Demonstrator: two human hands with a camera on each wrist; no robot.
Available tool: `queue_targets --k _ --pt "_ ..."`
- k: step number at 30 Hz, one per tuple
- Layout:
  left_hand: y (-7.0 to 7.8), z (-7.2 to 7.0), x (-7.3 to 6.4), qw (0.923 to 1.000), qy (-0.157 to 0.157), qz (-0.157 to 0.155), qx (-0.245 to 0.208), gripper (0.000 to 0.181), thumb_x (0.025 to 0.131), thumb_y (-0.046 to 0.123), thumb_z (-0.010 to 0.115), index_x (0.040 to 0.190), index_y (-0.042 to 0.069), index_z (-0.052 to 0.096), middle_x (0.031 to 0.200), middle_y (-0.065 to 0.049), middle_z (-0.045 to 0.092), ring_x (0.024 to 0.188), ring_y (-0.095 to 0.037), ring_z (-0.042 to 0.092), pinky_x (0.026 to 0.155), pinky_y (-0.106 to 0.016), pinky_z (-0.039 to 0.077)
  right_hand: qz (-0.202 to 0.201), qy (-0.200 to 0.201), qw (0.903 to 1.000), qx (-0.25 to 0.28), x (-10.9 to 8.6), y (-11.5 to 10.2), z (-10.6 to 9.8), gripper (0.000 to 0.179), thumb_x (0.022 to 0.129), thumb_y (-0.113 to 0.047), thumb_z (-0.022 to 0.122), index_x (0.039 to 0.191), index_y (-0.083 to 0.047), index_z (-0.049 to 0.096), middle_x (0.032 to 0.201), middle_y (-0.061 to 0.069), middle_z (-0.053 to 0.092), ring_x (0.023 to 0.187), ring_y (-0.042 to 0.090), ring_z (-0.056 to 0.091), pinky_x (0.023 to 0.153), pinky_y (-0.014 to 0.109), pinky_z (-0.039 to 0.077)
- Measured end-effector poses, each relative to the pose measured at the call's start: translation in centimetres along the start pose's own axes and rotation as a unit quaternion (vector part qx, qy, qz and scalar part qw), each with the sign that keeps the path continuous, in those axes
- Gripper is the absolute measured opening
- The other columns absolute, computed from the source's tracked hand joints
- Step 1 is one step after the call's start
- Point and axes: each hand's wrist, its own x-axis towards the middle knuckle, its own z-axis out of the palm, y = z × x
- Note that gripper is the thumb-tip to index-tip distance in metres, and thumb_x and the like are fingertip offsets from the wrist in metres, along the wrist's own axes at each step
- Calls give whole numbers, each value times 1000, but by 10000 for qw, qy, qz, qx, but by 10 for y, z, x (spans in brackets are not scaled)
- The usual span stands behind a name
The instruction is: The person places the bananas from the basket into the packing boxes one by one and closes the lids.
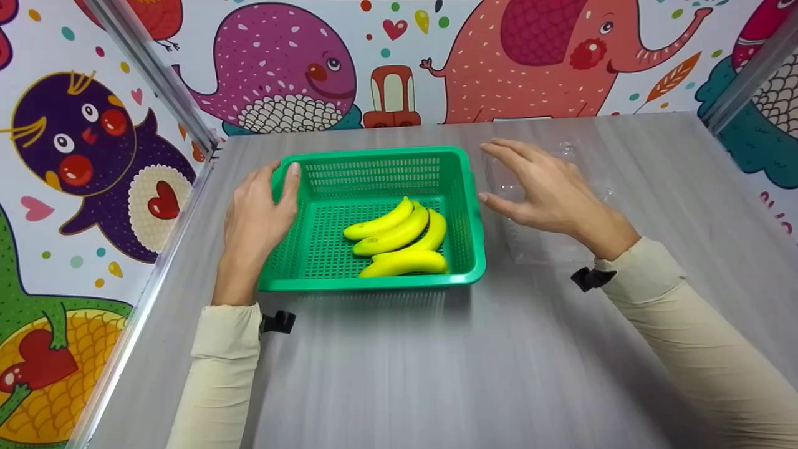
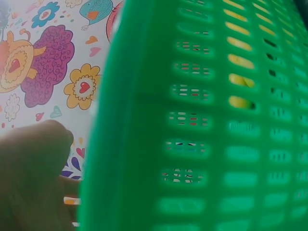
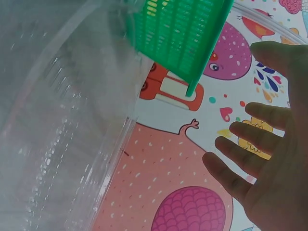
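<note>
A green basket [image 1: 374, 218] of bananas [image 1: 399, 240] sits mid-bench toward the far edge; the left hand [image 1: 255, 221] grips its left rim, the right hand [image 1: 548, 193] hovers spread over a clear container [image 1: 536, 243] beside it.

head looks down; wrists close, all share basket [image 1: 374, 181].

green plastic basket [image 1: 464, 206]: rectangular, slotted walls and floor, upright on the grey table, my left hand [image 1: 255, 221] on its left rim, thumb over the edge. bananas [image 1: 399, 240]: yellow bunch, lying flat inside the basket, toward its right near corner. clear plastic container [image 1: 536, 246]: transparent, just right of the basket, under my right hand [image 1: 548, 193], whose spread fingers hover above it.
</note>
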Motion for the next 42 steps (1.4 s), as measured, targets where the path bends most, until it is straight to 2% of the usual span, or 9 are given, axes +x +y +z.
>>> queue_targets --k 6,14,26,30,33,37,42 --pt "-10 1 -2 9997 210 -48 -77 82 109 69 39 161 8 51 163 -21 52 155 -43 46 126 -64 37 -227 2 9997 102 1 -13 2 84 94 -46 81 166 -24 44 169 8 48 153 36 50 110 69 52" --pt "-19 7 -4 9995 271 -141 -125 79 109 68 42 158 6 54 160 -22 56 153 -44 49 124 -64 39 -420 -68 9991 5 4 -26 10 85 93 -48 82 166 -22 46 171 8 46 153 35 50 109 65 55" --pt "-28 19 -9 9981 449 -265 -314 73 110 60 52 152 1 59 155 -25 60 148 -43 54 122 -62 44 -479 -350 9982 111 6 -40 16 83 94 -46 82 165 -23 47 172 6 44 155 32 46 110 64 55" --pt "-29 19 -10 9976 563 -214 -344 65 110 50 57 149 -2 61 149 -29 63 143 -46 58 119 -61 47 -650 -371 9970 194 7 -44 18 79 96 -45 80 164 -23 48 172 6 44 155 32 47 109 62 56" --pt "-29 19 -11 9973 605 -193 -361 54 110 35 62 147 -5 62 145 -31 64 140 -48 60 116 -61 49 -741 -433 9960 248 8 -49 21 77 96 -44 80 164 -23 49 172 6 44 155 32 47 108 61 57" --pt "-30 18 -12 9979 502 -189 -353 47 108 20 64 148 -6 62 147 -32 62 142 -49 57 117 -61 49 -755 -572 9950 304 10 -54 24 77 96 -42 80 164 -22 49 172 7 44 155 33 48 109 60 57" --pt "-30 17 -12 9986 333 -231 -353 47 106 9 62 151 -4 59 153 -31 59 147 -49 53 121 -60 46 -795 -695 9935 429 11 -58 27 76 97 -40 81 164 -22 49 172 7 45 154 34 50 111 61 55"
